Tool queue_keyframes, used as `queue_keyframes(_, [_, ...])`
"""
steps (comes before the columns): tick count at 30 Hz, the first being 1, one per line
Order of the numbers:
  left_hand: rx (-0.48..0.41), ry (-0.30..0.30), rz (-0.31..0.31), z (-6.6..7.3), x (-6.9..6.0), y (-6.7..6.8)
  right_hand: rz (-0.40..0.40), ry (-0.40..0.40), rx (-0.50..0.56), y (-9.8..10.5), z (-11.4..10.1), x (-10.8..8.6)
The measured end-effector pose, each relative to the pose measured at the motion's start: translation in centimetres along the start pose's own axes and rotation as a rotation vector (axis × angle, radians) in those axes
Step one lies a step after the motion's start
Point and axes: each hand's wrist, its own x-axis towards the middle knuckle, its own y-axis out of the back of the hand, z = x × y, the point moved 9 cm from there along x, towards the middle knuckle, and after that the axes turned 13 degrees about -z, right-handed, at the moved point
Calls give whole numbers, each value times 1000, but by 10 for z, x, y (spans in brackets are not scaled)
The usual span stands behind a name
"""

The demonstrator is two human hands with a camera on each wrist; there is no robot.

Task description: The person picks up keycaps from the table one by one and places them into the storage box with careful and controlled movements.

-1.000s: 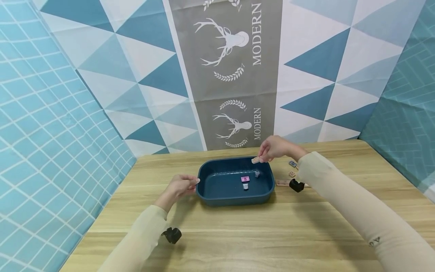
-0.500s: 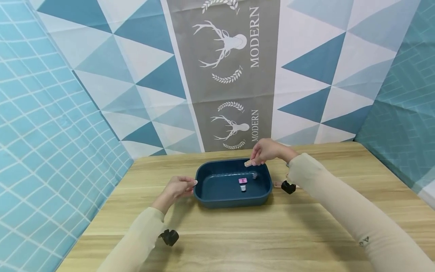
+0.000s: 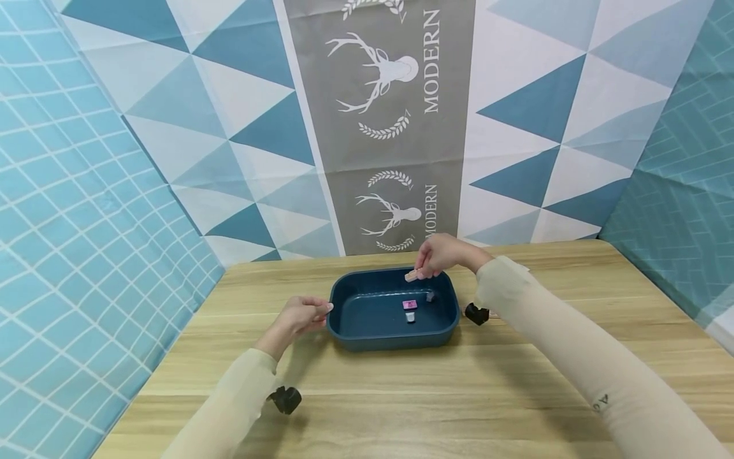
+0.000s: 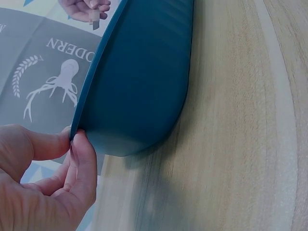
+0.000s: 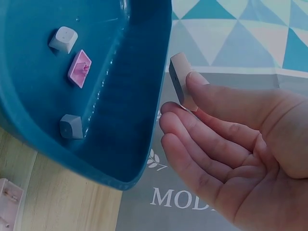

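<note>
A dark blue rectangular basin (image 3: pixel 367 322) stands on the wooden table. My left hand (image 3: pixel 301 315) pinches its left rim between thumb and fingers, as the left wrist view shows closely. Above the basin's back right part, my right hand (image 3: pixel 440 254) pinches a beige elongated keycap (image 5: pixel 179 79) between thumb and index finger; the other fingers are loosely bent. Inside the basin lie a pink keycap (image 5: pixel 80 69) with its underside stem showing, a white keycap (image 5: pixel 64 39) and a greyish keycap (image 5: pixel 71 126), all apart from one another.
A long pale pink keycap (image 5: pixel 8 202) lies on the table right of the basin, mostly covered by the right arm in the head view. Black wrist mounts (image 3: pixel 285 400) hang below both sleeves. A patterned wall cloth (image 3: pixel 395 146) rises behind the table.
My right hand has moved left over the basin, carrying the beige keycap. The left hand keeps its grip on the rim. Small pieces right of the basin are now hidden by the right sleeve.
</note>
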Motion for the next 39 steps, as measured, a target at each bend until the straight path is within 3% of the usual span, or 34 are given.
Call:
queue_keyframes(25, [-10, 8, -2, 0, -1, 0, 1, 5, -84, -6, -25, 20])
queue_keyframes(34, [-8, 8, 2, 0, -1, 1, -1, 29, -46, -12, -39, 23])
queue_keyframes(39, [-8, 9, 3, 0, -2, 0, -3, 65, -92, -15, -49, 29])
